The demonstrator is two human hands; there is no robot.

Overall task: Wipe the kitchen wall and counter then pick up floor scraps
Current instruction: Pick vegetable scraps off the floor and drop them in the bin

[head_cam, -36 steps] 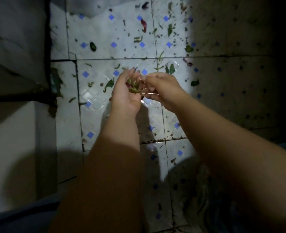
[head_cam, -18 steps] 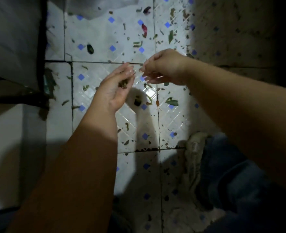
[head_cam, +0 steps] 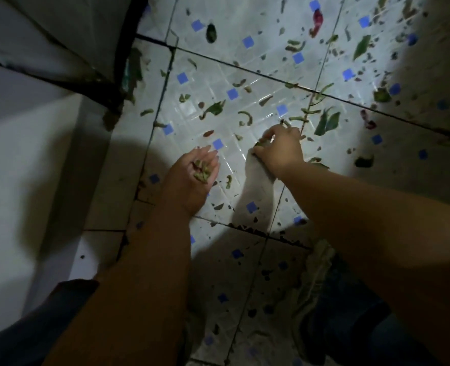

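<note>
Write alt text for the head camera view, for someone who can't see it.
Seen from above, a person's left hand lies palm up, cupping green vegetable scraps, while the right hand reaches down with curled fingers to pinch another scrap off a white tiled floor with small blue squares. Green leaves, pods and a few red bits litter the torch-lit tiles.

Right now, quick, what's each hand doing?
Left hand: open, palm up, cupping green scraps.
Right hand: fingers curled down on the floor, pinching a green scrap.
</note>
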